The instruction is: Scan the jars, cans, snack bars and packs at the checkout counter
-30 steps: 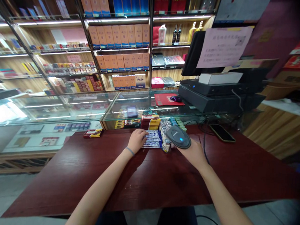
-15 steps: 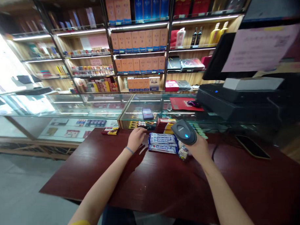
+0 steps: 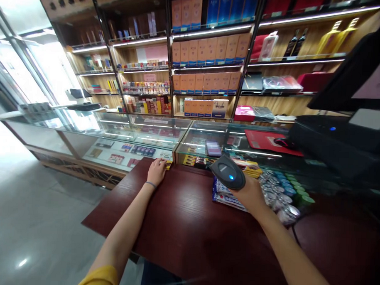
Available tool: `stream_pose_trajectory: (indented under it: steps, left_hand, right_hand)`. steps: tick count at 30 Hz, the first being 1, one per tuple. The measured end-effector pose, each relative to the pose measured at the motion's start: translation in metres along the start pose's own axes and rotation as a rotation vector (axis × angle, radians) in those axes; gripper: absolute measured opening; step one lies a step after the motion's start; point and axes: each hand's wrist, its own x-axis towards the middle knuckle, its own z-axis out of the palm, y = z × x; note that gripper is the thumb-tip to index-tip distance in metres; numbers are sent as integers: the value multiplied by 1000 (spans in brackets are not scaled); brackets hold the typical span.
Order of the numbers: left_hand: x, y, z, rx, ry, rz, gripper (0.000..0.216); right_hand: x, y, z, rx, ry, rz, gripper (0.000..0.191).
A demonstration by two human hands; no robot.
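My right hand [image 3: 252, 192] is wrapped round the handle of a dark barcode scanner [image 3: 229, 173] with a lit blue light. The scanner's head hangs over blue-and-white snack packets [image 3: 228, 198] stacked on the dark red desk. At the desk's far left corner, my left hand [image 3: 157, 171] lies with fingers stretched out over a small snack packet, of which a yellow edge [image 3: 168, 165] shows; the rest is hidden under the hand. Behind the scanner, yellow-and-red packets [image 3: 253, 169] are partly covered. Several cans [image 3: 287, 213] stand in rows right of my right hand.
A glass display counter [image 3: 147, 126] runs along the desk's far side. On it lie a red mat [image 3: 258, 140] and a mouse [image 3: 283, 142]. A black monitor and cash-register unit [image 3: 321, 132] stand at right. Shelves with boxes [image 3: 207, 83] and bottles fill the back.
My left hand has moved left, from beside the blue-and-white packets onto the packet at the far corner. The view has turned left. My right hand still holds the scanner, above the packets.
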Motion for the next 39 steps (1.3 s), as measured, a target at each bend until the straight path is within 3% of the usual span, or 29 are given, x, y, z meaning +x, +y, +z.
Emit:
stream_pose_trajectory:
  steps: [8,12,18,22,26,29,31,35,39]
  left_hand:
    - [-3,-13,14,19,-122,-46,49]
    - [-2,-14,11,-6,-101,-13,40]
    - [-1,-7,-3,-41,-67,36,27]
    - [-4,1,-12,-100,38,10,26]
    - [-7,15,-16,-192,203,-149,30]
    - [-1,30,-20,-363,296,-326,32]
    - [6,45,-24,-541,292,-410,30]
    - [11,85,-30,-1153,149,-592,28]
    - [0,138,-30,-1760,17,-707,20]
  right_hand:
    - [-12,-18,18,140,-178,-19,37]
    - [-15,-21,22,151,-196,-23,42]
    - [-14,-27,20,138,-197,-14,31]
    - [-13,-30,17,157,-174,-9,38]
    - [-14,-27,13,163,-144,10,34]
    - [-17,-22,7,193,-116,32,19]
    - [-20,-18,3,213,-99,29,16]
    - [-28,-13,-7,175,-79,48,18]
    - [-39,-7,-15,165,-94,100,36]
